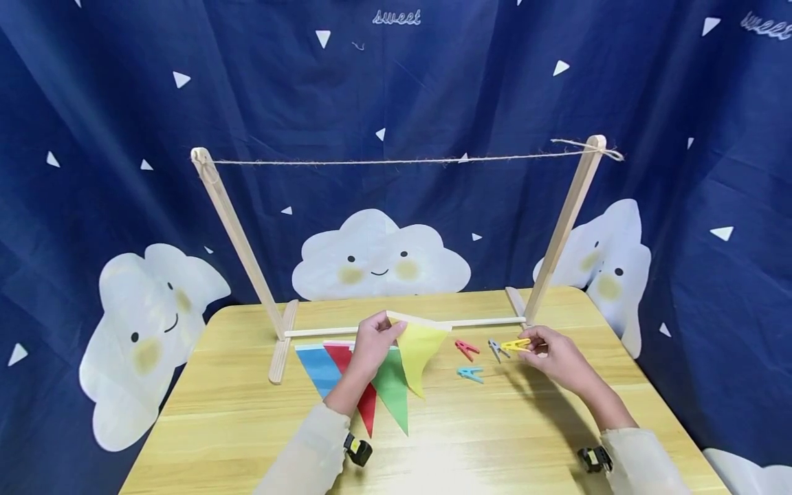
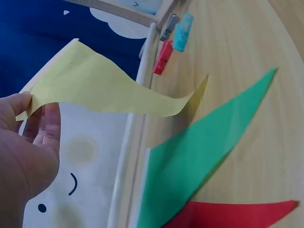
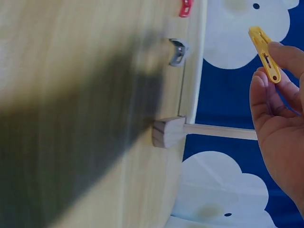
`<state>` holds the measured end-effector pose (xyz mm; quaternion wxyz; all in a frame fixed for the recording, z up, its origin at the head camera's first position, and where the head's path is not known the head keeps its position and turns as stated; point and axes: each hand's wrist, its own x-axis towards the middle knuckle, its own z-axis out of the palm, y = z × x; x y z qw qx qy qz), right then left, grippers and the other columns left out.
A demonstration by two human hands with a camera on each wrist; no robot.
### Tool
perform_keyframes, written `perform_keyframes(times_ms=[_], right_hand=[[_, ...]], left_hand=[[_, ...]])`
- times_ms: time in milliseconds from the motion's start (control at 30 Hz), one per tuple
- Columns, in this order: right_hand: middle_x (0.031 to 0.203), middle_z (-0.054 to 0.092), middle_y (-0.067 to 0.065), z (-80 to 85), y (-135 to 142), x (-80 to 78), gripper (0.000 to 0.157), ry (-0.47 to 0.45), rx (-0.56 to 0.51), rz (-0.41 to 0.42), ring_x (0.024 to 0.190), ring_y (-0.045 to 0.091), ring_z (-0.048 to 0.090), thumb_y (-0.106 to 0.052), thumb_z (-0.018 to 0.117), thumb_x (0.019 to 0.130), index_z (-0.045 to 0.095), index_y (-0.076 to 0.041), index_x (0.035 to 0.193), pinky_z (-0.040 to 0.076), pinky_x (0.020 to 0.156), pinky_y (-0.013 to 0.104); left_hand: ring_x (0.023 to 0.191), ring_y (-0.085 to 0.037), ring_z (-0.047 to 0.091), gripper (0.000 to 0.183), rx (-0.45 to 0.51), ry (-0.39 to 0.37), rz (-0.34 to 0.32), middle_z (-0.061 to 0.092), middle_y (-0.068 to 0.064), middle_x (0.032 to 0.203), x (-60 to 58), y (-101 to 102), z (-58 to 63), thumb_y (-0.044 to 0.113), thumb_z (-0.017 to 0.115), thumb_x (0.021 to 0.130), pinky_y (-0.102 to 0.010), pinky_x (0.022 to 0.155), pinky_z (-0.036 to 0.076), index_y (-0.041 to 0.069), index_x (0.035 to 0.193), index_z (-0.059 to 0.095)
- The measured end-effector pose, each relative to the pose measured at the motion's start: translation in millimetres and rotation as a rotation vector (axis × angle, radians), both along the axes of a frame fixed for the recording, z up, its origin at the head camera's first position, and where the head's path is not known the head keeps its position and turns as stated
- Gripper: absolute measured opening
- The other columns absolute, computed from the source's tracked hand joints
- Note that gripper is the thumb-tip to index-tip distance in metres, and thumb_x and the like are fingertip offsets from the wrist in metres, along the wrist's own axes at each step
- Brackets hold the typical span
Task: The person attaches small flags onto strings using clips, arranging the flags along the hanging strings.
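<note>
In the head view my left hand (image 1: 375, 342) pinches a yellow pennant (image 1: 421, 347) by the left end of its pale top edge, and its tip hangs down. Beneath that hand lie a green pennant (image 1: 392, 385), a red pennant (image 1: 365, 405) and a blue pennant (image 1: 317, 368), overlapping on the table. My right hand (image 1: 557, 357) holds a yellow clothespin (image 3: 264, 54) between thumb and fingers, lifted above the tabletop. To its left lie a grey clothespin (image 1: 497, 350), a red clothespin (image 1: 467, 350) and a light-blue clothespin (image 1: 470, 374).
A wooden frame stands at the back of the table (image 1: 204, 419), with a left post (image 1: 238, 240), a right post (image 1: 564, 227) and a low crossbar (image 1: 489, 322). Twine (image 1: 396, 162) runs between the post tops, knotted at the right. Behind hangs a dark blue cloud-print curtain (image 1: 383, 89).
</note>
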<state>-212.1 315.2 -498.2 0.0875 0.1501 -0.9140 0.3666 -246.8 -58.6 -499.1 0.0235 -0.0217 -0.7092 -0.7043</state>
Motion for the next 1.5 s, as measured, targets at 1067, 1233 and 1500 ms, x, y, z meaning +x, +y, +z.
perform_keyframes(times_ms=[1067,1233,1500], right_hand=[[0.092,0.071,0.017,79.4,-9,-19.5,0.032,0.287,-0.092,-0.024,0.083,-0.011,0.058,0.010,0.083,0.079,0.069,0.005,0.107,0.050,0.075,0.006],[0.094,0.070,0.019,93.6,-10,-22.1,0.032,0.311,-0.099,-0.008,0.083,-0.011,0.058,0.011,0.082,0.080,0.069,0.005,0.108,0.049,0.077,0.004],[0.100,0.068,0.024,109.8,-12,-24.1,0.035,0.344,-0.141,-0.019,0.086,-0.012,0.057,0.014,0.080,0.080,0.068,0.008,0.113,0.048,0.080,0.002]], left_hand=[[0.058,-0.013,0.040,0.044,0.052,0.170,0.007,0.047,0.002,0.062,-7.7,22,65.9,0.012,0.077,0.093,-0.023,0.053,0.035,0.008,0.066,0.043],[0.058,-0.013,0.039,0.045,0.061,0.195,0.011,0.045,0.001,0.061,-11.0,24,73.3,0.013,0.078,0.092,-0.022,0.053,0.036,0.005,0.065,0.043],[0.057,-0.011,0.038,0.040,0.046,0.200,0.009,0.043,0.003,0.061,-14.5,30,81.5,0.013,0.077,0.093,-0.022,0.052,0.034,0.008,0.066,0.048]])
